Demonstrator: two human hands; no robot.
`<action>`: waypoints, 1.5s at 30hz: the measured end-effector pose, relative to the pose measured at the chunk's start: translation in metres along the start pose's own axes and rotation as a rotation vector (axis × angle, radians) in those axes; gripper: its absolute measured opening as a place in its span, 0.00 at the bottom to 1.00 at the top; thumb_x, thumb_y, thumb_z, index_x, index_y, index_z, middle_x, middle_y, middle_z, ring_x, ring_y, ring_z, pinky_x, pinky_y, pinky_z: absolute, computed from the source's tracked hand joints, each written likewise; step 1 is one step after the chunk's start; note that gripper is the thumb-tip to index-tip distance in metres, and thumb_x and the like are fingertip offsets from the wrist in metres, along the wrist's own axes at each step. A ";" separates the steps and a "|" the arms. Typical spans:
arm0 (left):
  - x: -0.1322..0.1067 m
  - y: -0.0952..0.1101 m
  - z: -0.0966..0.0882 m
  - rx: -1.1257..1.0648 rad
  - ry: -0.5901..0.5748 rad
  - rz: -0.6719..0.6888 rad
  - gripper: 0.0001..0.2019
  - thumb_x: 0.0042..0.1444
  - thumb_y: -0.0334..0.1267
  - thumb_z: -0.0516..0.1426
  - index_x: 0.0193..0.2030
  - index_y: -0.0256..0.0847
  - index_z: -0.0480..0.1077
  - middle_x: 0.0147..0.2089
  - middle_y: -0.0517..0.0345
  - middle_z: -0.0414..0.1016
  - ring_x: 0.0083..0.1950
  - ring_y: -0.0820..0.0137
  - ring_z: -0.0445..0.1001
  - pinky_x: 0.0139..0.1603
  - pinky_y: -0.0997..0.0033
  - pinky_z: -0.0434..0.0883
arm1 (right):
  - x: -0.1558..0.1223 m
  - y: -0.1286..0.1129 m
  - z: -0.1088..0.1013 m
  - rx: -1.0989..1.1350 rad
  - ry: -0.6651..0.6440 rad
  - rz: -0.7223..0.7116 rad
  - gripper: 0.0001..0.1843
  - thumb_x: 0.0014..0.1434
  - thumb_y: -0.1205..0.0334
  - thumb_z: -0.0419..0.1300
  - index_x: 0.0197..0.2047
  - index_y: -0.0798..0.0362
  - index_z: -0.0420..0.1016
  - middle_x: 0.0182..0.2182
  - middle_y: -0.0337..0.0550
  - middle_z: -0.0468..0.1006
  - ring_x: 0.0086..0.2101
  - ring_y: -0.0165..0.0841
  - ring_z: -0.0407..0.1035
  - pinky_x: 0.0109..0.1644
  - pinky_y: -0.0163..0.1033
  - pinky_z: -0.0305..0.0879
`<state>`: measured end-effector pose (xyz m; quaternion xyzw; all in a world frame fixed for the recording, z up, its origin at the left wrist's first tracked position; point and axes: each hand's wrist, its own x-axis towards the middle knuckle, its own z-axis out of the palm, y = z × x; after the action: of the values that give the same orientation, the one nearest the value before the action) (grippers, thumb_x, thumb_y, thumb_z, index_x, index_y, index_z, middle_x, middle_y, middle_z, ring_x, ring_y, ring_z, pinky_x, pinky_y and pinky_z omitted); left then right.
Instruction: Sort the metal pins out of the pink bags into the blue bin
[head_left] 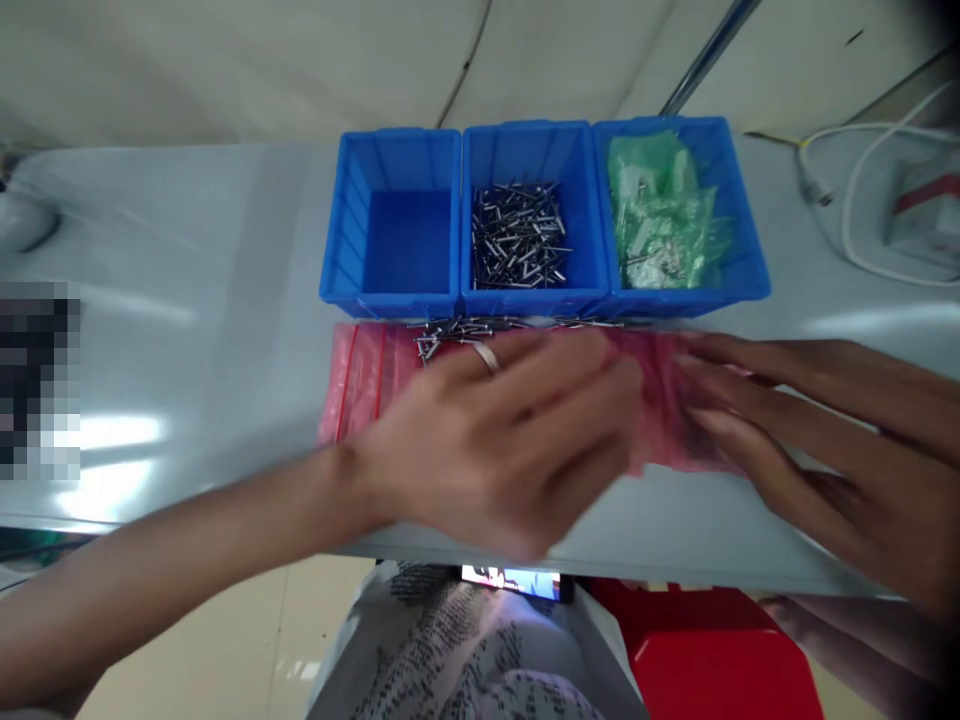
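Observation:
Pink zip-lock bags (360,375) lie flat in a row in front of the blue bins. My left hand (502,450), with a ring on one finger, reaches across them; its curled fingers close on the pink plastic near the middle right. At the right end my right hand (847,450) has its thumb and fingers on the bag's edge, slightly blurred. Thin metal rivets (457,330) lie loose along the bags' far edge, beside the bins. My left hand hides part of the bags, and whatever lies under my fingertips cannot be made out.
Three blue bins stand side by side: a bare left bin (409,240), a middle bin (536,297) with many rivets, and a right bin (739,270) with a green plastic bag (652,190). A white cable (847,200) lies at right. A lit phone (514,580) rests below the table edge, near a red stool (720,650).

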<state>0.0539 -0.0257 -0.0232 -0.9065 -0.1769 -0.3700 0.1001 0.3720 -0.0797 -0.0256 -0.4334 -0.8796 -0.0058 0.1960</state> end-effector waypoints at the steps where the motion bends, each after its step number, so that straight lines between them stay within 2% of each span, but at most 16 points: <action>1: 0.002 -0.014 -0.005 0.060 0.028 -0.016 0.07 0.73 0.34 0.61 0.50 0.35 0.81 0.51 0.52 0.88 0.56 0.61 0.88 0.47 0.62 0.90 | 0.009 0.000 -0.002 -0.057 -0.019 -0.084 0.31 0.80 0.57 0.60 0.82 0.35 0.66 0.68 0.40 0.84 0.63 0.45 0.83 0.70 0.57 0.81; 2: 0.002 -0.028 -0.009 0.117 0.000 0.055 0.09 0.75 0.35 0.59 0.52 0.35 0.80 0.50 0.51 0.87 0.54 0.59 0.88 0.43 0.61 0.88 | 0.019 -0.001 -0.003 -0.140 -0.044 -0.198 0.29 0.79 0.60 0.59 0.80 0.42 0.68 0.66 0.44 0.86 0.61 0.47 0.84 0.66 0.58 0.82; 3: 0.002 -0.043 -0.013 0.129 -0.106 0.049 0.08 0.74 0.36 0.60 0.53 0.36 0.79 0.54 0.50 0.87 0.56 0.56 0.88 0.45 0.57 0.89 | 0.030 -0.005 -0.003 -0.256 -0.033 -0.260 0.27 0.77 0.65 0.59 0.76 0.49 0.73 0.64 0.47 0.87 0.58 0.48 0.84 0.57 0.56 0.83; 5: -0.001 -0.068 -0.017 0.169 -0.084 0.031 0.06 0.72 0.36 0.62 0.51 0.39 0.78 0.55 0.50 0.87 0.56 0.53 0.88 0.47 0.53 0.88 | 0.053 -0.016 0.000 -0.473 -0.094 -0.343 0.25 0.71 0.77 0.54 0.65 0.59 0.81 0.58 0.55 0.89 0.49 0.46 0.85 0.41 0.51 0.77; 7: -0.008 -0.083 -0.019 0.219 -0.108 -0.020 0.04 0.71 0.36 0.64 0.50 0.42 0.77 0.56 0.51 0.87 0.57 0.54 0.87 0.47 0.55 0.87 | 0.073 -0.029 0.006 -0.576 -0.161 -0.347 0.25 0.65 0.83 0.52 0.57 0.62 0.85 0.46 0.54 0.90 0.37 0.42 0.81 0.36 0.48 0.71; 10: -0.018 -0.086 -0.018 0.194 -0.165 -0.082 0.06 0.72 0.36 0.64 0.53 0.43 0.76 0.62 0.50 0.86 0.60 0.56 0.87 0.50 0.57 0.88 | 0.089 -0.043 0.015 -0.627 -0.190 -0.334 0.18 0.64 0.82 0.57 0.48 0.60 0.86 0.33 0.48 0.85 0.31 0.39 0.75 0.34 0.44 0.63; 12: -0.022 -0.080 -0.016 0.152 -0.209 -0.117 0.11 0.73 0.37 0.62 0.59 0.45 0.76 0.68 0.48 0.83 0.66 0.54 0.85 0.57 0.54 0.89 | 0.094 -0.045 0.020 -0.616 -0.164 -0.329 0.15 0.64 0.83 0.57 0.40 0.58 0.83 0.29 0.45 0.81 0.31 0.39 0.73 0.35 0.43 0.59; 14: -0.026 -0.074 -0.014 0.115 -0.239 -0.134 0.13 0.74 0.36 0.61 0.63 0.45 0.75 0.70 0.46 0.82 0.72 0.52 0.83 0.63 0.50 0.90 | 0.095 -0.043 0.024 -0.584 -0.125 -0.317 0.17 0.65 0.83 0.55 0.34 0.55 0.78 0.28 0.44 0.78 0.31 0.38 0.71 0.36 0.42 0.56; 16: -0.029 -0.070 -0.013 0.077 -0.251 -0.150 0.15 0.74 0.35 0.60 0.64 0.44 0.75 0.71 0.45 0.82 0.76 0.51 0.80 0.67 0.48 0.89 | 0.095 -0.040 0.026 -0.577 -0.099 -0.304 0.18 0.67 0.83 0.54 0.34 0.54 0.78 0.28 0.44 0.78 0.32 0.37 0.71 0.35 0.42 0.56; 21: -0.033 -0.069 -0.012 0.038 -0.249 -0.184 0.16 0.73 0.33 0.60 0.65 0.43 0.76 0.71 0.44 0.82 0.79 0.52 0.77 0.72 0.50 0.87 | 0.090 -0.035 0.018 -0.602 -0.067 -0.319 0.16 0.70 0.81 0.56 0.42 0.55 0.83 0.33 0.43 0.84 0.35 0.36 0.74 0.33 0.41 0.59; 25: -0.034 -0.069 -0.011 0.033 -0.228 -0.175 0.15 0.72 0.32 0.61 0.63 0.40 0.77 0.68 0.43 0.84 0.78 0.51 0.78 0.74 0.51 0.87 | 0.083 -0.038 0.009 -0.570 -0.153 -0.220 0.19 0.69 0.81 0.54 0.47 0.56 0.85 0.37 0.45 0.87 0.33 0.37 0.76 0.32 0.44 0.60; 28: -0.033 -0.069 -0.010 0.039 -0.217 -0.179 0.14 0.73 0.32 0.61 0.62 0.41 0.77 0.66 0.45 0.85 0.77 0.53 0.78 0.74 0.53 0.86 | 0.082 -0.040 0.012 -0.560 -0.209 -0.233 0.20 0.69 0.81 0.54 0.50 0.57 0.85 0.39 0.47 0.88 0.33 0.37 0.77 0.33 0.43 0.64; 33: -0.033 -0.071 -0.011 0.021 -0.212 -0.197 0.12 0.74 0.34 0.59 0.61 0.46 0.77 0.65 0.52 0.86 0.76 0.57 0.80 0.71 0.55 0.88 | 0.088 -0.037 0.021 -0.667 -0.175 -0.277 0.17 0.70 0.81 0.56 0.45 0.56 0.84 0.33 0.44 0.84 0.33 0.36 0.76 0.33 0.41 0.65; 38: -0.033 -0.072 -0.011 0.023 -0.203 -0.185 0.12 0.74 0.33 0.60 0.61 0.42 0.77 0.64 0.48 0.86 0.76 0.57 0.80 0.71 0.58 0.87 | 0.090 -0.037 0.020 -0.646 -0.058 -0.367 0.16 0.70 0.81 0.56 0.47 0.59 0.84 0.35 0.43 0.84 0.31 0.35 0.75 0.31 0.40 0.62; 40: -0.033 -0.072 -0.010 0.025 -0.198 -0.177 0.11 0.74 0.33 0.60 0.61 0.42 0.77 0.64 0.49 0.86 0.75 0.58 0.80 0.71 0.59 0.87 | 0.092 -0.039 0.020 -0.638 -0.077 -0.366 0.17 0.69 0.81 0.56 0.47 0.58 0.84 0.35 0.44 0.85 0.32 0.35 0.75 0.31 0.40 0.62; 45: -0.032 -0.071 -0.012 0.001 -0.208 -0.199 0.12 0.74 0.33 0.60 0.61 0.41 0.78 0.65 0.48 0.86 0.75 0.57 0.80 0.71 0.57 0.88 | 0.101 -0.048 0.025 -0.651 -0.111 -0.346 0.16 0.65 0.83 0.56 0.36 0.55 0.79 0.28 0.42 0.79 0.29 0.37 0.74 0.32 0.41 0.61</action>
<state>-0.0026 0.0278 -0.0337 -0.9179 -0.2756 -0.2820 0.0444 0.2719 -0.0283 -0.0063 -0.3175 -0.9014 -0.2946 -0.0040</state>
